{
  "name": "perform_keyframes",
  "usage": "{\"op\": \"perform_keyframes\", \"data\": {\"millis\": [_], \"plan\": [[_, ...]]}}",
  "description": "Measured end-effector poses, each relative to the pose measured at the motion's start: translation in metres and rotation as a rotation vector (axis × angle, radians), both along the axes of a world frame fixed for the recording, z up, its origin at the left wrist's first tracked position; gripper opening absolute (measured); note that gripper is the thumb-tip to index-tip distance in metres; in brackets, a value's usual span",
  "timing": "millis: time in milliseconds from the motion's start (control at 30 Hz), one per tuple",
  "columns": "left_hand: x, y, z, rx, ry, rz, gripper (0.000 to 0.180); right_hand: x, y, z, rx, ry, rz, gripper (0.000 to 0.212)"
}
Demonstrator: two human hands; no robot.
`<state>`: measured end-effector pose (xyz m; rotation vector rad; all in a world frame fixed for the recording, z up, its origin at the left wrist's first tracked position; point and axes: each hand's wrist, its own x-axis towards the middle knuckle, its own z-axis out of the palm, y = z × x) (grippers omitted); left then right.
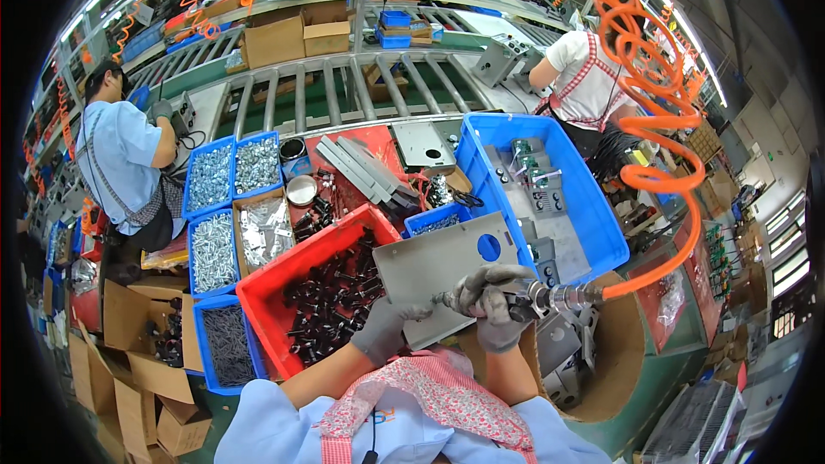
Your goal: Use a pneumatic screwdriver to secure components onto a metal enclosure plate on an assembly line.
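A grey metal panel (423, 268) with a round hole near one corner is tilted up in front of me. My gloved left hand (385, 331) is closed on its lower left edge, thumb lying over the face. My gloved right hand (491, 305) wraps round a metal air gun (540, 294), whose tip points left across the panel. An orange coiled hose (657, 271) runs from the back of the gun up to the right. Just left of the panel, a red bin (266, 292) holds many black knob-like parts (331, 301).
Blue bins of screws (213, 251) and other small hardware stand at the left. A large blue bin (601, 245) with metal-and-circuit-board assemblies is at the right, above a cardboard box (623, 352) of metal plates. Beyond lies a roller conveyor (331, 99); co-workers sit on both sides.
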<state>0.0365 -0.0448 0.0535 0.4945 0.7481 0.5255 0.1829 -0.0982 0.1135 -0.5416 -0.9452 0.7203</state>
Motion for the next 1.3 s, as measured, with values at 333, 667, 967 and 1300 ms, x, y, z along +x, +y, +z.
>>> {"op": "perform_keyframes", "data": {"millis": [333,667,967,1300], "plan": [[0.007,-0.003,-0.009,-0.05,-0.123,-0.052,0.036,0.007,-0.013,0.002,-0.043,-0.077,-0.127,0.027],[-0.004,0.007,0.007,0.241,0.001,-0.111,0.037,0.023,-0.053,0.043,0.013,0.066,0.273,0.031],[0.02,0.044,0.035,0.625,0.154,-0.376,0.032,0.017,-0.073,0.005,-0.374,-0.238,0.019,0.033],[0.151,0.007,0.006,0.721,-0.033,-0.892,0.041,0.008,-0.101,0.001,-0.478,-0.279,-0.2,0.034]]}}
